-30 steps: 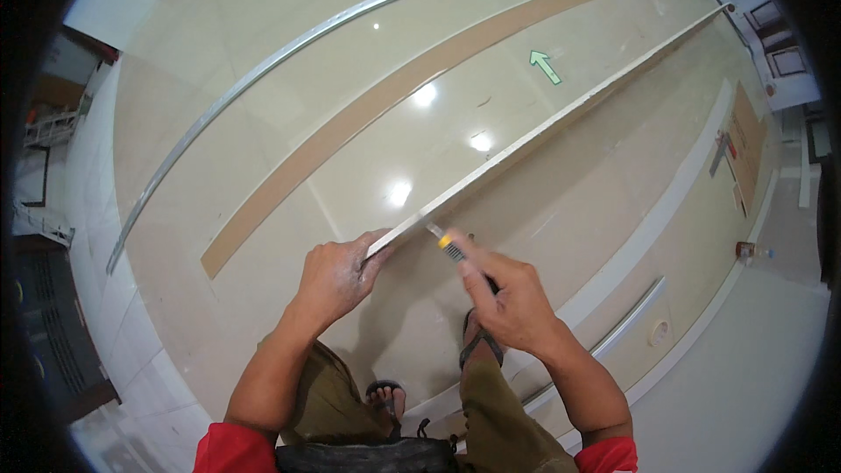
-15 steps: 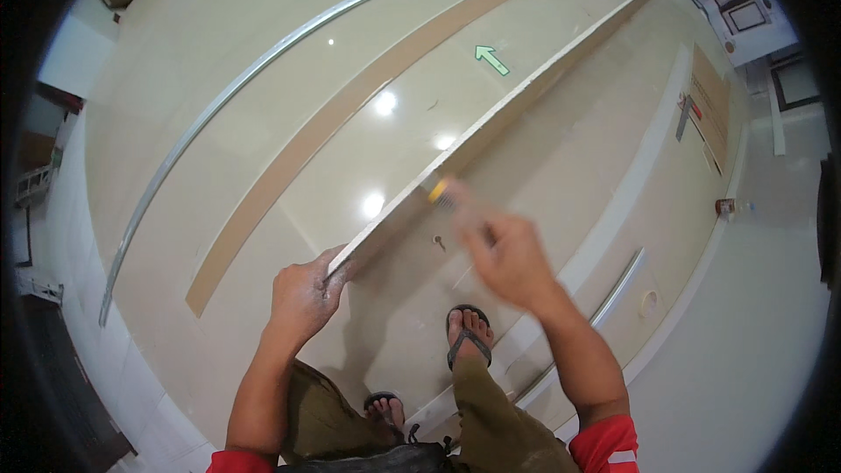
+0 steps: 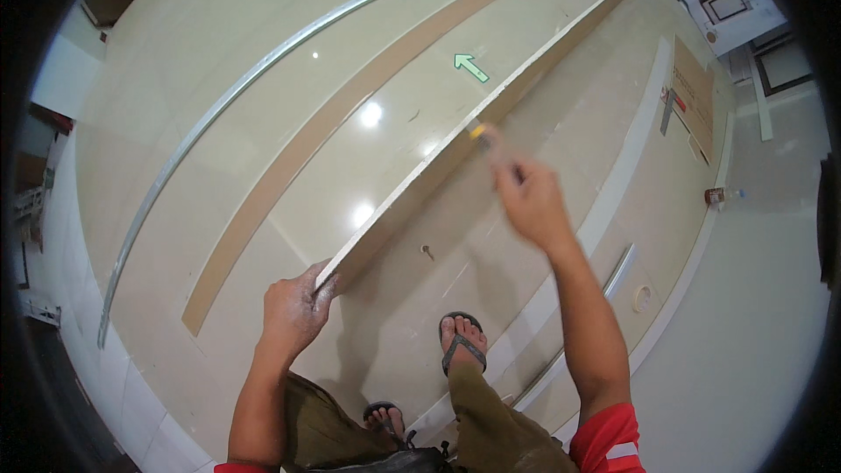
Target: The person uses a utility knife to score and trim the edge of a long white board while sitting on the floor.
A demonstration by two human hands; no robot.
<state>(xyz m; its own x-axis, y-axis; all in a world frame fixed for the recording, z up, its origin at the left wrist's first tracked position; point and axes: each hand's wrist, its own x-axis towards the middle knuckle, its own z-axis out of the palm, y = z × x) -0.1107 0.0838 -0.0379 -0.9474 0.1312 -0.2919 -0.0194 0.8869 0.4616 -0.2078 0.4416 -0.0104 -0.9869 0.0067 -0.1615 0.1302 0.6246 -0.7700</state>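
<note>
My left hand (image 3: pixel 293 315), dusty white about the fingers, grips the near end of a long, narrow board (image 3: pixel 420 194) held on edge, with a rough white top edge. My right hand (image 3: pixel 534 201) holds a utility knife (image 3: pixel 480 134) with a yellow part against the board's edge, farther along it; hand and knife are blurred. Beyond the board, a tan strip (image 3: pixel 273 184) and a long metal channel (image 3: pixel 219 106) lie on the glossy floor, near a green arrow marker (image 3: pixel 470 67). A small key-like object (image 3: pixel 427 251) lies below the board.
At the right lie cardboard (image 3: pixel 694 79), a square-like metal tool (image 3: pixel 667 112), a bottle (image 3: pixel 716 195), a tape roll (image 3: pixel 642 298) and a short metal piece (image 3: pixel 620 267). Panelled white furniture or doors (image 3: pixel 743 31) stand at the top right. My sandalled feet (image 3: pixel 462 342) are below the board.
My right hand and the knife have moved up and away along the board's edge. My left hand still grips the near end, now a little lower and further left in view.
</note>
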